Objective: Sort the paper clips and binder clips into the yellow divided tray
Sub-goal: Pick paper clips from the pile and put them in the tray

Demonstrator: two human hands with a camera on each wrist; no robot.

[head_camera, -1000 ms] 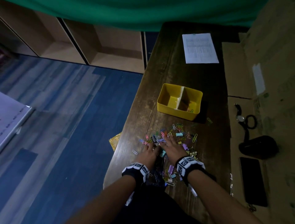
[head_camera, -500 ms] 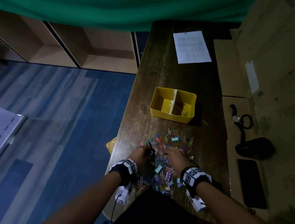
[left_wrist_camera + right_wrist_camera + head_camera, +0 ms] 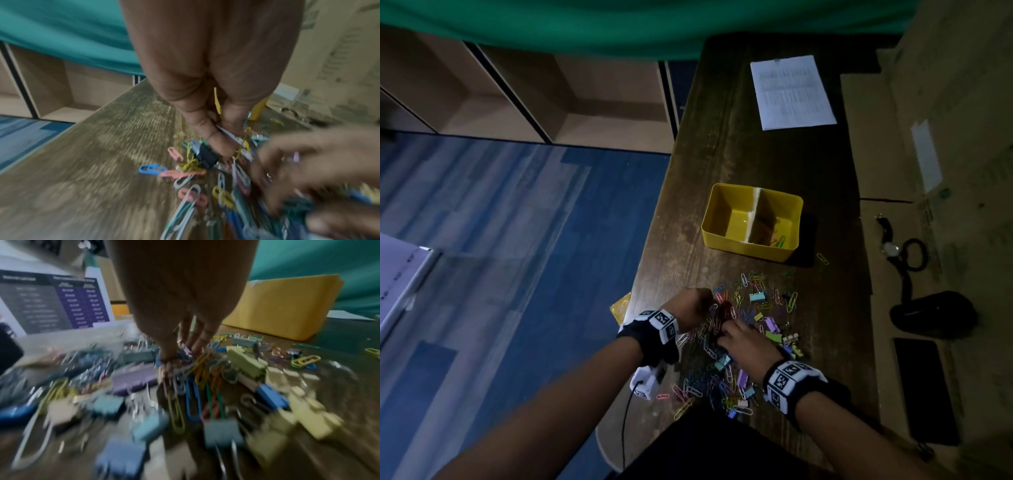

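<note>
The yellow divided tray (image 3: 751, 248) stands on the dark wooden table; a few paper clips (image 3: 774, 238) lie in its right compartment. Nearer to me is a spread pile of coloured paper clips and binder clips (image 3: 763, 308). My left hand (image 3: 705, 305) is at the pile's left edge with fingers curled round some paper clips (image 3: 217, 100), and a black binder clip (image 3: 205, 155) lies by its thumb. My right hand (image 3: 726, 334) reaches down into the middle of the pile, fingertips (image 3: 166, 352) pinching among tangled paper clips; that view is blurred. The tray (image 3: 283, 305) shows beyond it.
A printed sheet (image 3: 792, 92) lies at the table's far end. On the cardboard to the right are a wristwatch (image 3: 890, 248), a black pouch (image 3: 931, 313) and a flat black slab (image 3: 924, 387). The table's left edge (image 3: 650, 274) drops to blue floor.
Both hands lay flat on the pile a second ago. The left hand has since curled and drawn left with clips; the right hand has pulled back into the pile's middle.
</note>
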